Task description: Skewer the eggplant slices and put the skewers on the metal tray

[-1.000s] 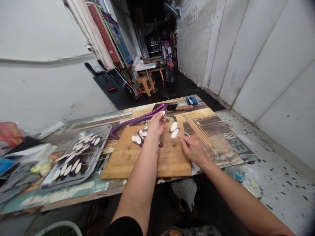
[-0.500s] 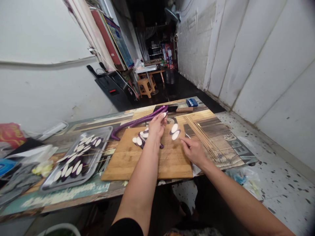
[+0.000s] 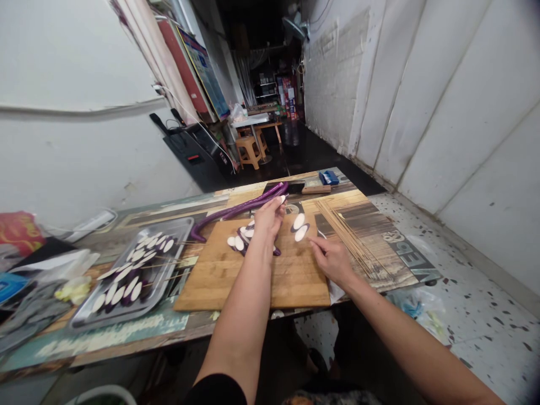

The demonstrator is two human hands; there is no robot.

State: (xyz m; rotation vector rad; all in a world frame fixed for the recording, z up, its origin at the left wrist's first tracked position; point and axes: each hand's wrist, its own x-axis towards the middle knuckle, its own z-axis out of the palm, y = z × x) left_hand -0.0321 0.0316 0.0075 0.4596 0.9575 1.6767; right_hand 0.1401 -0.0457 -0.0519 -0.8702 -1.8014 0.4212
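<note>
The left hand (image 3: pixel 270 218) pinches a white eggplant slice (image 3: pixel 282 199); two purple-edged white oval slices (image 3: pixel 301 233) are near the right hand (image 3: pixel 332 257).

Left edge: red packaging (image 3: pixel 19 229), grey cloth (image 3: pixel 36 310). Behind: black machine (image 3: pixel 189 149) by white wall (image 3: pixel 76 163), orange stool (image 3: pixel 247 145). Right: plastic bag (image 3: pixel 422 306), speckled floor (image 3: pixel 498 323).

Over the past second your view tips slightly upward, so the worktop (image 3: pixel 379 225), the chopping board (image 3: pixel 219 281) and the metal tray (image 3: pixel 179 230) all sit a little lower before you. The white tub's rim (image 3: pixel 101 388) slips closer to the bottom edge, while more of the fan (image 3: pixel 295 28) shows up top. In your left grip (image 3: pixel 269 218), the eggplant slice (image 3: pixel 283 199) seems turned a touch, showing less white face.
</note>
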